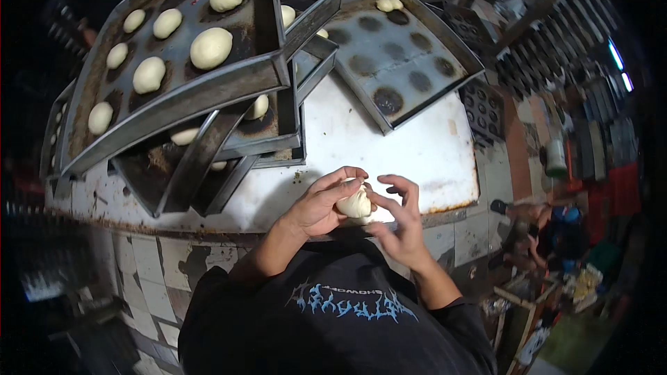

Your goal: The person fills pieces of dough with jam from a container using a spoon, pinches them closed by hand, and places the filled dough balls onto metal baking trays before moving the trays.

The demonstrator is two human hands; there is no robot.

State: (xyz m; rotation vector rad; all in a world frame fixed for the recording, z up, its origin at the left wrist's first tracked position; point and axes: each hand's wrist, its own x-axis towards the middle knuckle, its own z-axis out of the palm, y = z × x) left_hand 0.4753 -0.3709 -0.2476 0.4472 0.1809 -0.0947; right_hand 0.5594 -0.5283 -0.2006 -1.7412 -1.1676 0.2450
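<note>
A pale ball of dough [353,201] with gathered folds sits in my left hand [317,203], whose fingers and thumb close around it above the table's near edge. My right hand [401,219] is on the other side, its fingers curved and spread apart, with a fingertip at the folded side of the dough. Under the held ball shows a bit more pale dough, partly hidden by my hands. Ahead to the right lies a metal baking tray [381,122] with round dark marks and a small double lump of dough [389,4] in its far corner.
To the left, a large tray [180,105] bearing several dough balls [211,48] rests on other stacked, tilted trays. The white table [333,128] has a rusty edge. Farther right are racks, more trays [481,110], a tiled floor [474,239] and another person [531,214].
</note>
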